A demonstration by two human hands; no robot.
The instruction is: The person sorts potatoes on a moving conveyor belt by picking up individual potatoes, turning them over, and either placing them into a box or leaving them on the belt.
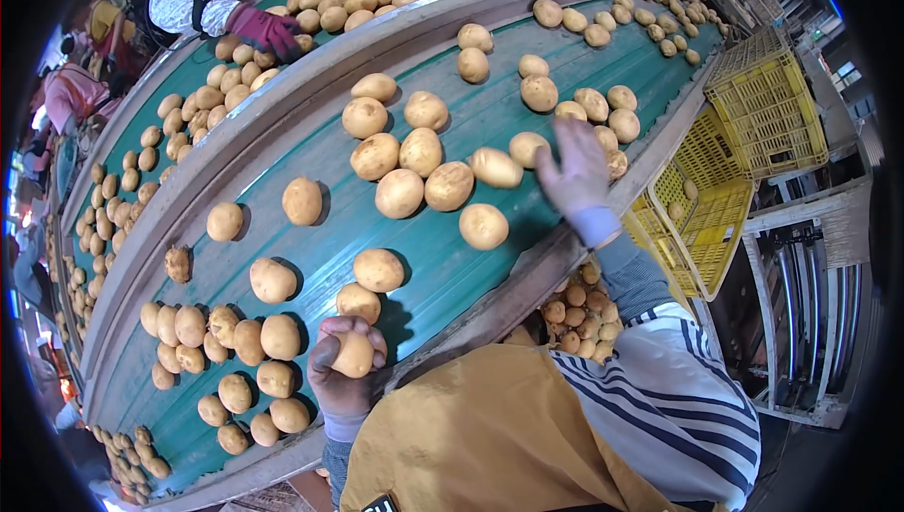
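Potatoes (421, 152) lie scattered and in clusters on a green conveyor belt (438, 272) before me. My left hand (347, 371) is closed around a potato (353, 354) above the belt's near edge, its palm side up. My right hand (580, 170) reaches over the near edge of the belt with fingers spread, partly blurred. Its fingertips are beside or over several potatoes; I cannot tell whether they touch. A dark, rough potato (178, 264) lies alone at the left of the belt.
Beyond the curved metal divider (311, 64) runs a second belt with potatoes, where a co-worker's gloved hand (267, 30) reaches in. Yellow plastic crates (706, 230) stand at the right. More potatoes (579, 318) are below the near rail. Other people are at the far left.
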